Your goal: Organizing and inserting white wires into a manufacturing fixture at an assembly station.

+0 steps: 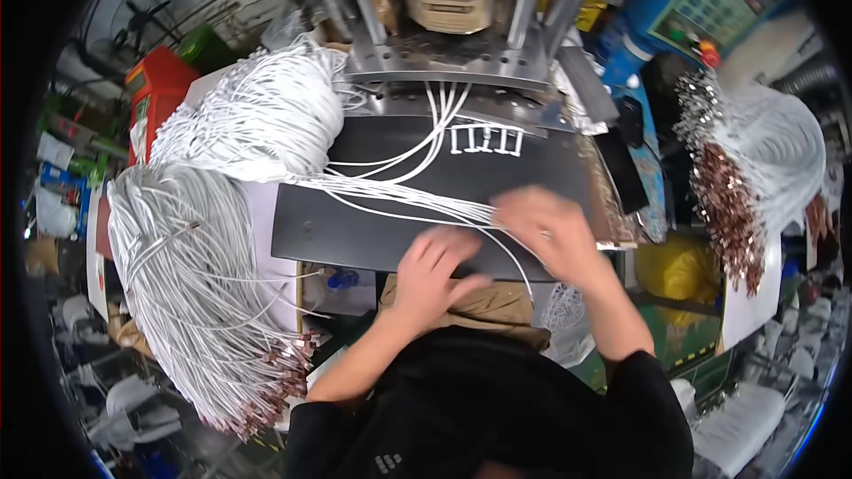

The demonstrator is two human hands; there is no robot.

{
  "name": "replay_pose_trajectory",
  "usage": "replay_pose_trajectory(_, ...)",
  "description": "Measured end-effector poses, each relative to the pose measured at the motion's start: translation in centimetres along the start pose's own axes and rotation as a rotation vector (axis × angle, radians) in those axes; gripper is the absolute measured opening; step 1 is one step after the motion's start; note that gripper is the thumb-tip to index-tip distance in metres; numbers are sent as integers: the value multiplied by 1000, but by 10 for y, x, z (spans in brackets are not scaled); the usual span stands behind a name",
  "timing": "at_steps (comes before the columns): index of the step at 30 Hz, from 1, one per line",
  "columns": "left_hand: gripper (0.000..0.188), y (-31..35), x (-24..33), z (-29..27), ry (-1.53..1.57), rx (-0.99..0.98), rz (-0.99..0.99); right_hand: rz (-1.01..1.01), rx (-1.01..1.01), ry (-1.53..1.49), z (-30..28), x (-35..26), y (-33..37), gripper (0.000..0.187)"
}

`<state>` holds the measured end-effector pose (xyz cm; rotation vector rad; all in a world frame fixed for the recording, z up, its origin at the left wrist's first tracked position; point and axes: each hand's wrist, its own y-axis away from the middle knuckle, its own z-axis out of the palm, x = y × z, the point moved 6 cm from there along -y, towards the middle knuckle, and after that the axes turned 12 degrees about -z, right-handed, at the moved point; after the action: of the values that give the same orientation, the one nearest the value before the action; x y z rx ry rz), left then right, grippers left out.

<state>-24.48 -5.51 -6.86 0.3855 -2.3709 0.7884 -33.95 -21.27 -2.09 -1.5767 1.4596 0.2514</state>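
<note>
A bundle of thin white cables runs rightward across a black work plate. Its right end passes into my right hand, whose blurred fingers are curled over it; a small cable tip shows by the palm. One cable bends away from the bundle and hangs over the plate's front edge. My left hand is over that edge, thumb apart from the fingers, with nothing seen in it. Several cables reach back under the metal press. In front of the press lies a white moulded frame with short crossbars.
Large coils of white cable are heaped at the left, above a grey-white cable bundle with copper-coloured ends. Another coil is at the far right. A blue control box stands back right, a red machine back left.
</note>
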Motion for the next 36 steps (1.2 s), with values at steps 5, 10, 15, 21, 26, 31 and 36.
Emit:
replay_pose_trajectory(5,46,-57,34,64,-207,-184,219,-210,-46,575,5,65,-44,18)
replay_pose_trajectory(10,27,-57,-10,38,-424,-280,175,172,-2,-374,-44,23,27,23)
replay_pose_trajectory(15,37,-71,-84,-47,-671,-287,-3,692,77,-941,-48,58,221,32)
replay_pose_trajectory(21,19,-89,-90,-49,-743,-417,-110,1142,-159,825,36,176,529,30)
replay_pose_trajectory(26,10,-95,-86,-58,-576,-408,-92,1267,385,368,47,166,493,33)
replay_pose_trajectory(31,10,-96,-78,-39,-486,-498,-41,650,973,292,-46,86,291,20)
replay_pose_trajectory(36,15,-95,-34,3,-129,-524,-217,67,474,461,-38,1,67,24)
